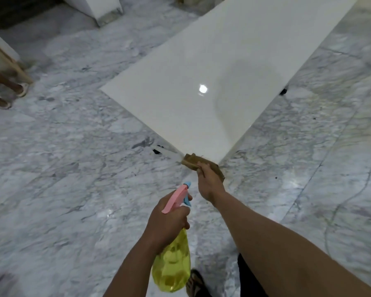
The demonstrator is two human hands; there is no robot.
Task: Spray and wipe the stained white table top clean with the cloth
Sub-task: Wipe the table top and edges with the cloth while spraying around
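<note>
The glossy white table top (234, 67) runs diagonally from its near corner in the middle of the view up to the upper right. A brown cloth (191, 161) is pressed over that near corner, and my right hand (208, 181) grips it from the near side. Below and left of it, my left hand (169, 221) holds a spray bottle (172, 262) with a yellow see-through body and a pink and blue trigger head, its nozzle pointing up toward the table corner. No stain shows on the table surface, only a lamp reflection.
Grey-veined marble floor (73, 168) surrounds the table. Wooden furniture legs (6, 82) stand at the far left, and a white block base (103, 9) at the top. My sandalled foot (196, 281) shows at the bottom.
</note>
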